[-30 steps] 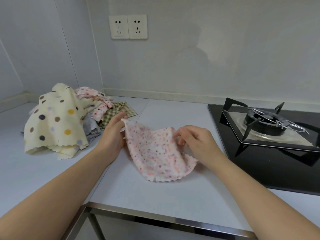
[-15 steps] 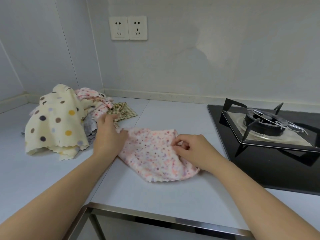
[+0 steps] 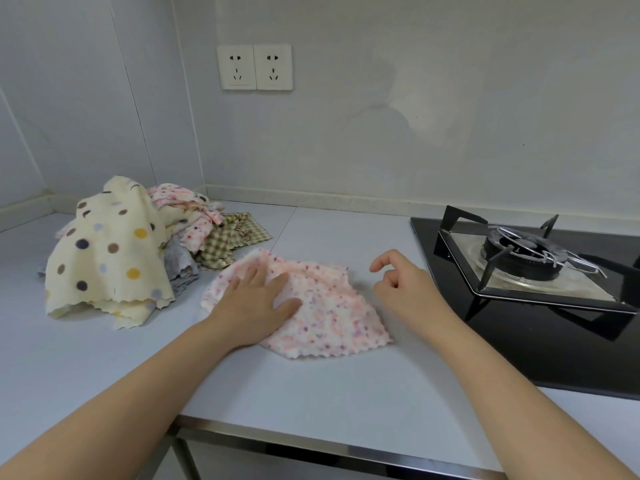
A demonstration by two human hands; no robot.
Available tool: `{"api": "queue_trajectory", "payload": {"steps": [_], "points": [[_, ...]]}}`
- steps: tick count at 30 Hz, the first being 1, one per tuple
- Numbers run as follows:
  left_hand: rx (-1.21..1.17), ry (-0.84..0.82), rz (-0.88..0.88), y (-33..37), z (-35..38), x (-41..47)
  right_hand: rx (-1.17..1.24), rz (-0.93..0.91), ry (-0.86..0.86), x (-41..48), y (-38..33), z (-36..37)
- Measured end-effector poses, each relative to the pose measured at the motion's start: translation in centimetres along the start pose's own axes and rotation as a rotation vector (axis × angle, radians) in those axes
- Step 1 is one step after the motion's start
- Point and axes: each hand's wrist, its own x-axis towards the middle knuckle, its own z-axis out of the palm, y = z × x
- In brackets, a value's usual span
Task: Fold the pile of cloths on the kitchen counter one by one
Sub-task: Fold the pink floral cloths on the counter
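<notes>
In the middle of the white counter (image 3: 311, 393), a pink spotty cloth (image 3: 332, 306) with a wavy edge, lying mostly flat. On its left part, the left hand (image 3: 256, 306), palm down, fingers straight and spread, pressing on the cloth and not gripping it. Just beside the cloth's right edge, the right hand (image 3: 401, 285), fingers bent loosely, nothing in it. Maybe a little above the counter, maybe touching it; hard to tell from here.

To the left of the pink cloth, the pile of cloths (image 3: 201, 223), all in a messy heap. On top and in front, a big yellow cloth (image 3: 107, 258) with dots. Under it, a grey cloth (image 3: 178, 268). At the back right of the heap, a green checked cloth (image 3: 228, 240), near the pink cloth's far corner.

On the far right, a black stove (image 3: 519, 258) with a metal pot stand. Up on the wall, two white sockets (image 3: 254, 66).
</notes>
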Motion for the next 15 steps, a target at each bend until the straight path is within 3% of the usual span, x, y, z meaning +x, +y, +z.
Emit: {"api": "queue_trajectory", "payload": {"steps": [4,8,11,13,15], "points": [[0.009,-0.056,0.181,0.0,-0.1,-0.5,-0.076,0.007,0.033,-0.1,0.0,0.5],[-0.056,0.014,0.344,0.3,0.0,-0.5,-0.212,0.016,0.001,0.2,0.5,1.3],[-0.105,0.045,0.465,0.8,-0.1,-0.7,-0.344,-0.119,-0.022,0.4,0.7,2.1],[-0.183,0.069,0.497,1.3,-0.3,-0.9,-0.365,-0.167,-0.081,0.2,0.5,2.6],[-0.321,0.208,0.439,1.8,-0.6,-1.1,-0.437,-0.125,-0.057,0.2,0.4,2.7]]}}
